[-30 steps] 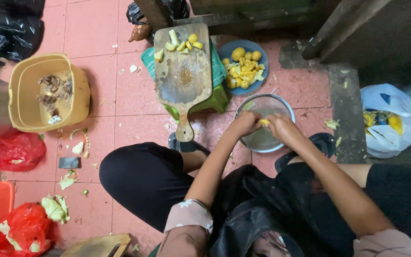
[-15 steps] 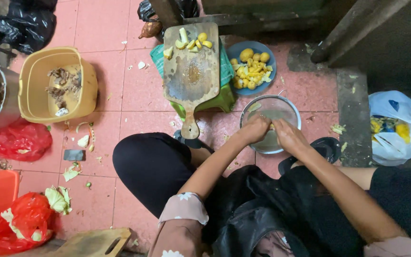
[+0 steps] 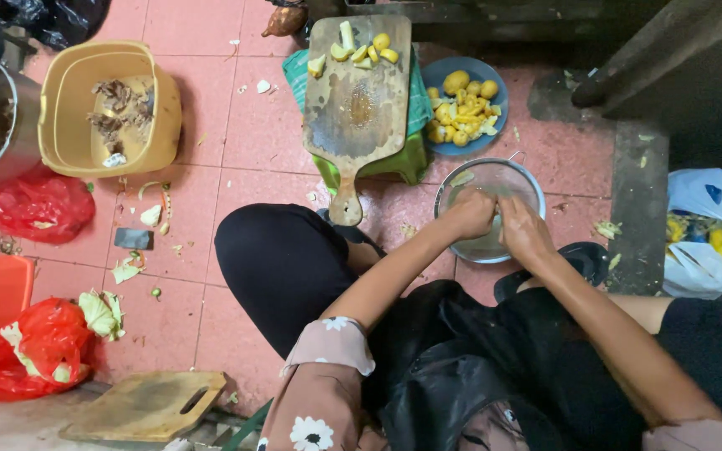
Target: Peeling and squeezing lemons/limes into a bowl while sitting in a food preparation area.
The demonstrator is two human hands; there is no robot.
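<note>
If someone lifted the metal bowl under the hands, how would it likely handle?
The metal bowl looks thin-walled, so probably light itself. It seems to hold water, so it would likely slosh and spill if tilted. Its wet rim may be slippery beside both hands.

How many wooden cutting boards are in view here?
2. One cutting board lies on the green cloth beyond the person's knee, with cut yellow pieces at its far end. The other board lies at the bottom left. Others may lie outside the frame.

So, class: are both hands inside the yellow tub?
No: the left hand and right hand are over the metal bowl, away from the yellow tub.
</note>
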